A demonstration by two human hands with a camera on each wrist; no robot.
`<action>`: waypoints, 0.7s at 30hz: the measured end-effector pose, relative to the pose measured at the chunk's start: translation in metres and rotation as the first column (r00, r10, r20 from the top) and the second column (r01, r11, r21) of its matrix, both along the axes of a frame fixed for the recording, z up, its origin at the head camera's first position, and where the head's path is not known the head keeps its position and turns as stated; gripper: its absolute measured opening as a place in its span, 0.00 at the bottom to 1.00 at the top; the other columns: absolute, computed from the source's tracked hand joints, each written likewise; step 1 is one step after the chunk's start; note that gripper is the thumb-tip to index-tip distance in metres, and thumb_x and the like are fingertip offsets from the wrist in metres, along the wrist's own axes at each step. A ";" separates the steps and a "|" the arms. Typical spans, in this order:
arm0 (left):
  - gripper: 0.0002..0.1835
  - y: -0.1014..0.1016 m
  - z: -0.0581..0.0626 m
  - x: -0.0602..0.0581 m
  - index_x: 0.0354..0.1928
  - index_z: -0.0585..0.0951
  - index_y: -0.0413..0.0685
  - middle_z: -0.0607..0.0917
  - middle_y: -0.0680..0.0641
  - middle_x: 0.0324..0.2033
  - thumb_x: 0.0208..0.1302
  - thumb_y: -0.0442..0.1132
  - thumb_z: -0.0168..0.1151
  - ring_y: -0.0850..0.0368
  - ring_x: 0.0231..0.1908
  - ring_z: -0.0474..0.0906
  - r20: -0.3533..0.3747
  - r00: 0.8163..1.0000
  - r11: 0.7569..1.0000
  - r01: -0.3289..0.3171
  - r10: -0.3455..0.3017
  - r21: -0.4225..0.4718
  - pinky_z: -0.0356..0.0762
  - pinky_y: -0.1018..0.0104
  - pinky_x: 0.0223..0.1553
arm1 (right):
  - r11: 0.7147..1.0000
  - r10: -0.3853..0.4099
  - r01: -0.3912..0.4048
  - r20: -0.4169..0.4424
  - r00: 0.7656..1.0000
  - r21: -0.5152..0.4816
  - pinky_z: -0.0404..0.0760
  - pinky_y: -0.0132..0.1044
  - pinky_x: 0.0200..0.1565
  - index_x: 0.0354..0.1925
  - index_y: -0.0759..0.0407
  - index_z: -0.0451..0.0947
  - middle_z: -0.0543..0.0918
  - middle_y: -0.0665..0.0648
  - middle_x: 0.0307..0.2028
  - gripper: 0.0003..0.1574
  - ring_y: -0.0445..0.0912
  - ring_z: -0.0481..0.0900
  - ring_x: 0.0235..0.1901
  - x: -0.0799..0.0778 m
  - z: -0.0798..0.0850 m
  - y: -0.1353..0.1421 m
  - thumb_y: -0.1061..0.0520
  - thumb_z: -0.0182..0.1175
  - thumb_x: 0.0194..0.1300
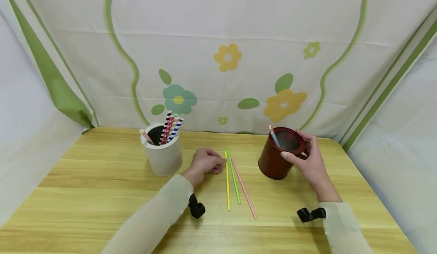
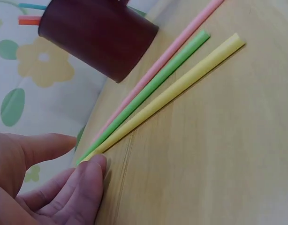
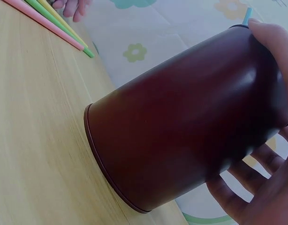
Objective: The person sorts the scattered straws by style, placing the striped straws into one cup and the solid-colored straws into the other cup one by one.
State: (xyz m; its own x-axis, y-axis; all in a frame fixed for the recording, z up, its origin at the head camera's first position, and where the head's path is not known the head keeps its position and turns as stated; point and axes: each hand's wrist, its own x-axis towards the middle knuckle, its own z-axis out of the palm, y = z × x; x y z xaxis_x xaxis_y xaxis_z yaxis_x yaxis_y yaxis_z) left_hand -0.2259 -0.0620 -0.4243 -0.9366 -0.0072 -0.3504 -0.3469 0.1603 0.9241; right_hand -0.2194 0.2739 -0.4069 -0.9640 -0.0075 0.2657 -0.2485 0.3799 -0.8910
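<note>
Three paper straws lie fanned on the table: a yellow straw (image 1: 228, 189), a green straw (image 1: 234, 178) and a pink straw (image 1: 244, 189). My left hand (image 1: 206, 161) is at the far end of the yellow one, fingertips right at it. In the left wrist view the thumb (image 2: 55, 144) stands apart from the bent fingers (image 2: 90, 187). My right hand (image 1: 312, 161) grips a dark red cup (image 1: 274, 161) near its rim, thumb on the near side, fingers around the far side. A reddish straw (image 1: 271, 128) and a blue straw (image 1: 275, 138) lean inside this cup.
A white cup (image 1: 164, 159) stands at the left with several patterned straws (image 1: 170, 129) and a pale pink straw (image 1: 146, 135) leaning in it. Behind the wooden table (image 1: 102, 197) hangs a flowered curtain (image 1: 205, 26). Black wrist cameras (image 1: 196, 206) sit on both sleeves.
</note>
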 end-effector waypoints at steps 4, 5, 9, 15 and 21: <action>0.11 0.008 0.001 -0.002 0.41 0.85 0.39 0.91 0.41 0.32 0.64 0.36 0.79 0.59 0.22 0.84 -0.010 1.000 0.999 -0.019 0.018 -0.051 0.87 0.69 0.27 | 1.000 -0.002 0.002 -0.002 1.000 0.000 0.76 0.20 0.53 0.82 0.47 0.57 0.73 0.41 0.67 0.53 0.42 0.75 0.61 0.000 0.000 0.001 0.59 0.73 0.70; 0.11 0.009 0.001 -0.003 0.41 0.85 0.39 0.91 0.41 0.32 0.64 0.36 0.79 0.59 0.21 0.83 -0.011 1.000 0.998 -0.026 0.025 -0.062 0.86 0.70 0.26 | 1.000 -0.001 0.001 -0.002 1.000 0.001 0.76 0.20 0.53 0.82 0.47 0.57 0.73 0.41 0.67 0.53 0.42 0.75 0.61 0.000 0.000 0.001 0.59 0.73 0.70; 0.10 0.013 0.001 -0.003 0.38 0.85 0.40 0.90 0.42 0.30 0.63 0.35 0.79 0.60 0.19 0.81 -0.018 0.999 0.994 -0.048 0.047 -0.093 0.84 0.71 0.23 | 1.000 -0.002 0.002 0.003 1.000 0.003 0.76 0.20 0.54 0.82 0.47 0.56 0.73 0.43 0.68 0.53 0.42 0.75 0.61 0.000 0.000 0.001 0.58 0.73 0.70; 0.10 0.013 -0.003 -0.005 0.38 0.86 0.40 0.90 0.43 0.29 0.62 0.35 0.80 0.61 0.18 0.80 -0.016 0.998 0.994 -0.061 0.060 -0.086 0.83 0.71 0.22 | 1.000 -0.003 0.003 0.008 1.000 0.004 0.75 0.21 0.54 0.83 0.46 0.56 0.73 0.43 0.68 0.53 0.42 0.74 0.61 0.000 0.000 0.001 0.58 0.73 0.70; 0.11 0.015 -0.005 -0.009 0.35 0.85 0.41 0.88 0.45 0.24 0.59 0.35 0.82 0.60 0.17 0.80 -0.012 0.998 0.991 -0.056 0.055 -0.121 0.82 0.71 0.20 | 1.000 -0.010 0.010 0.009 1.000 0.006 0.76 0.20 0.54 0.83 0.46 0.56 0.73 0.44 0.69 0.53 0.41 0.74 0.61 0.001 -0.002 0.001 0.58 0.73 0.70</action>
State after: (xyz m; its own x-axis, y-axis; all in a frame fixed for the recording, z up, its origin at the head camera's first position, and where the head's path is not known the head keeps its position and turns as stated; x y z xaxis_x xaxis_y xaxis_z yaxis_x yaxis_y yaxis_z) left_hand -0.2345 -0.0472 -0.4298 -0.9367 -0.1013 -0.3353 -0.3502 0.2523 0.9021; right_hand -0.2188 0.2752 -0.4085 -0.9663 0.0011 0.2574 -0.2368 0.3875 -0.8909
